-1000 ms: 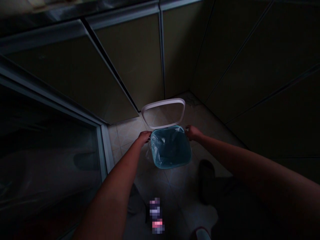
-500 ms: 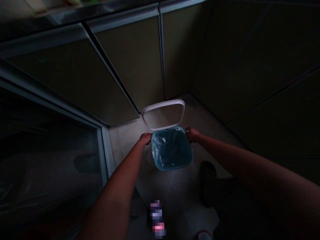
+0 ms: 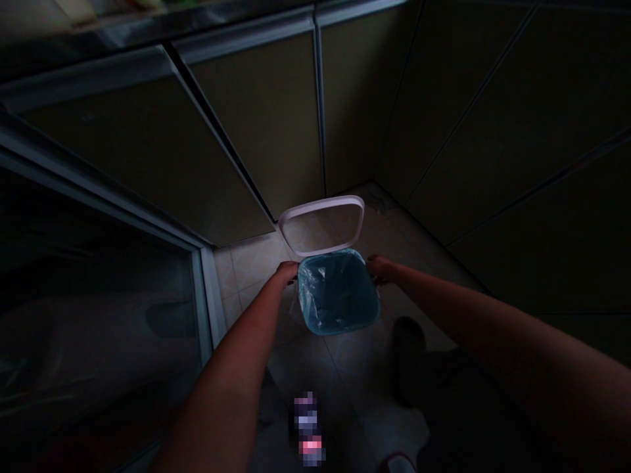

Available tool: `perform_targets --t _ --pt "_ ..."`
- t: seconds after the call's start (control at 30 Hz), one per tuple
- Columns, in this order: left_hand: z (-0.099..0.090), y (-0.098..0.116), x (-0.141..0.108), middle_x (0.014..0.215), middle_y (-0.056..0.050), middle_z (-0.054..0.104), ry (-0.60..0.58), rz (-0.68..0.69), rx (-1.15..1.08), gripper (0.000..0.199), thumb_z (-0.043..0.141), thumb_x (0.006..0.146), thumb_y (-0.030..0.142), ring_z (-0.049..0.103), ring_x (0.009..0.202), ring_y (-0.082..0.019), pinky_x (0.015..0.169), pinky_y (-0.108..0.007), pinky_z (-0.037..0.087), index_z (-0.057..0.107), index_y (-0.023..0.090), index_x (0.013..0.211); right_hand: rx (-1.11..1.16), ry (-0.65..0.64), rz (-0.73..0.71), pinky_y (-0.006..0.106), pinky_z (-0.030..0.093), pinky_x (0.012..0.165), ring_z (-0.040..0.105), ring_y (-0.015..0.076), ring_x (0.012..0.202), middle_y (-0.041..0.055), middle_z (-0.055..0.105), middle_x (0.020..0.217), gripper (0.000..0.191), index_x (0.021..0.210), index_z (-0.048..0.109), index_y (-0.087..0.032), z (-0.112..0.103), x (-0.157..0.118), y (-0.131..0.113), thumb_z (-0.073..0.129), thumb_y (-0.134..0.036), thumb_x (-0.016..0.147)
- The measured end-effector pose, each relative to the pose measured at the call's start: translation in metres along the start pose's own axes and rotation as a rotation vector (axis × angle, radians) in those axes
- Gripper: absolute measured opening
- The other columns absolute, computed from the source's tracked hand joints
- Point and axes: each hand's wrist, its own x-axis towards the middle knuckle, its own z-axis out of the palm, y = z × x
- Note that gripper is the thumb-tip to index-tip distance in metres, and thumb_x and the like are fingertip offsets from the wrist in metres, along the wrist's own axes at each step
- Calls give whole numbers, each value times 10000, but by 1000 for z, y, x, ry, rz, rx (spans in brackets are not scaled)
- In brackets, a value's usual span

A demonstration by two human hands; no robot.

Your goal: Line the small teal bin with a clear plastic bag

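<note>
A teal trash bin (image 3: 352,328) stands on the floor in front of me. Its clear bin liner (image 3: 310,292) covers the inside and folds over the rim, with loose plastic hanging outside on the left. My left hand (image 3: 286,272) is closed at the left rim, on the liner's edge. At the right rim, my right hand (image 3: 378,269) is closed on the liner too, its fingertips partly hidden. Just behind the bin, a pale rectangular ring (image 3: 323,206) stands tilted up, the floor showing through it.
Cabinet doors (image 3: 261,118) rise behind the bin, below a counter edge (image 3: 148,36). Dark panels (image 3: 493,164) close off the right. A glass-fronted frame (image 3: 202,295) is at left. A dark shoe (image 3: 409,332) and a blurred-out patch (image 3: 308,427) are near my feet on the tiled floor (image 3: 340,358).
My right hand has lowered very slightly along the bin's right rim, its fingers less spread. The bin, ring and left hand stay almost in place.
</note>
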Motion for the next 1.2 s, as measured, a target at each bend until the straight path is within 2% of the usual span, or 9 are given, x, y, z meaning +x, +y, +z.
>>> perform_targets --t 0.1,0.17,0.3,0.43,0.57,0.8,0.93,1.07,1.2 --pt "-8 12 -1 810 -38 688 92 42 -77 295 692 794 325 561 622 -132 609 -255 449 752 195 1052 -16 -28 15 278 529 549 642 146 451 49 685 694 175 933 679 -139 -1 3 3 628 -298 983" --pt "-16 24 -5 859 -39 675 142 91 -147 384 628 846 359 528 612 -113 600 -233 446 726 209 1186 -25 24 -7 268 514 534 654 149 465 72 702 740 219 857 677 -131 -4 5 4 662 -321 965" --pt "-29 46 -22 830 -34 629 113 186 -260 468 581 867 444 465 556 -84 600 -222 467 722 189 1234 -51 135 -84 239 511 546 696 155 555 115 741 836 276 875 683 -126 -15 6 8 583 -341 1017" --pt "-32 51 -46 782 -20 616 55 257 -306 450 613 831 458 430 529 -68 576 -214 431 755 168 1144 -54 208 -154 210 486 536 714 159 618 143 760 883 296 941 692 -114 -29 -1 13 529 -339 1042" --pt "-36 41 -66 795 -33 663 36 281 -294 431 705 764 478 516 574 -87 607 -230 451 754 168 1059 92 206 -178 203 455 520 679 127 589 142 767 963 257 1110 673 -103 -37 -20 19 495 -279 1049" --pt "-33 14 -97 872 -66 747 -9 259 -196 439 810 700 485 665 671 -137 611 -236 447 777 166 999 461 -103 -228 238 549 636 680 129 654 123 759 969 309 1254 621 -135 -33 -57 31 425 -297 1079" --pt "-23 -9 -113 946 -84 783 -4 283 -123 461 841 693 398 692 731 -156 644 -239 470 788 150 1078 348 -152 -255 235 552 607 666 123 637 149 748 1050 289 1263 627 -125 -27 -62 48 506 -282 1053" --pt "-16 -28 -123 1092 -101 784 28 354 -70 522 883 623 237 715 942 -217 835 -288 537 791 136 1126 212 -179 -299 213 542 579 680 116 662 156 737 1181 335 1331 623 -141 -21 -60 61 559 -234 1016" --pt "-12 -42 -126 1176 -97 742 58 476 106 660 914 562 182 701 1011 -247 948 -341 539 775 150 1206 121 -167 -309 202 541 583 678 106 659 123 760 1116 425 1383 609 -148 -10 -58 61 623 -174 959"
